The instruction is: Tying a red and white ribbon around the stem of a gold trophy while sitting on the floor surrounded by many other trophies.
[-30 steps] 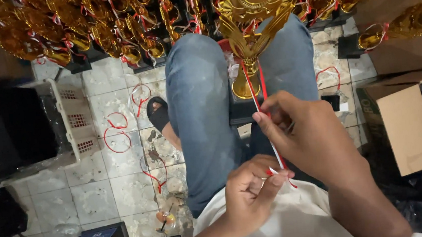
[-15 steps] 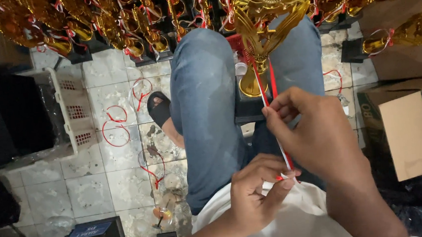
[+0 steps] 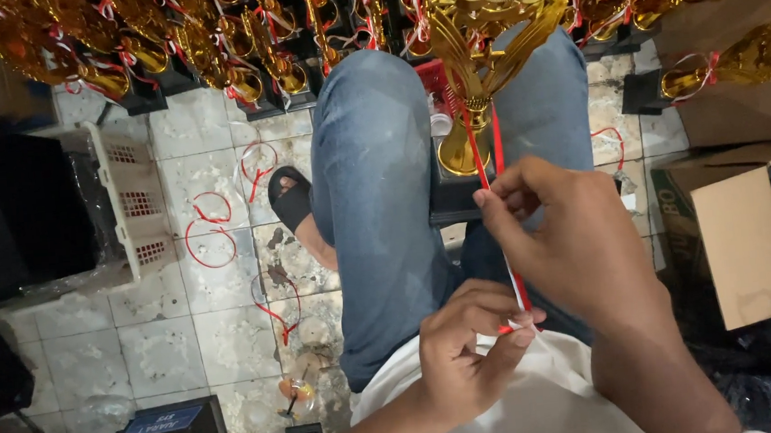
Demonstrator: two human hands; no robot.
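From the head camera, looking down past the person's own knees in blue jeans (image 3: 375, 199), both hands are working one red ribbon (image 3: 488, 159). The right hand (image 3: 578, 248) is pinching the ribbon between thumb and fingertips, its grip narrow and closed on the strand partway up. The left hand (image 3: 467, 346) is sitting lower, just above the white shirt (image 3: 525, 406), its grip likewise pinched tight on the ribbon's lower end. The ribbon is running taut and slightly slanted from the left hand, through the right hand, up to the stem of a gold trophy (image 3: 482, 47) that is standing upright on its black base (image 3: 452, 194) between the person's legs.

Around them, rows of similar gold trophies (image 3: 192, 40) with red-and-white ribbons are crowding the top of the view. Loose red ribbon loops (image 3: 210, 233) are lying on the tiled floor (image 3: 168, 340), near a foot in a black sandal (image 3: 292, 200). A white plastic basket (image 3: 127, 203) is standing to the left, and an open cardboard box (image 3: 744, 237) is sitting to the right.
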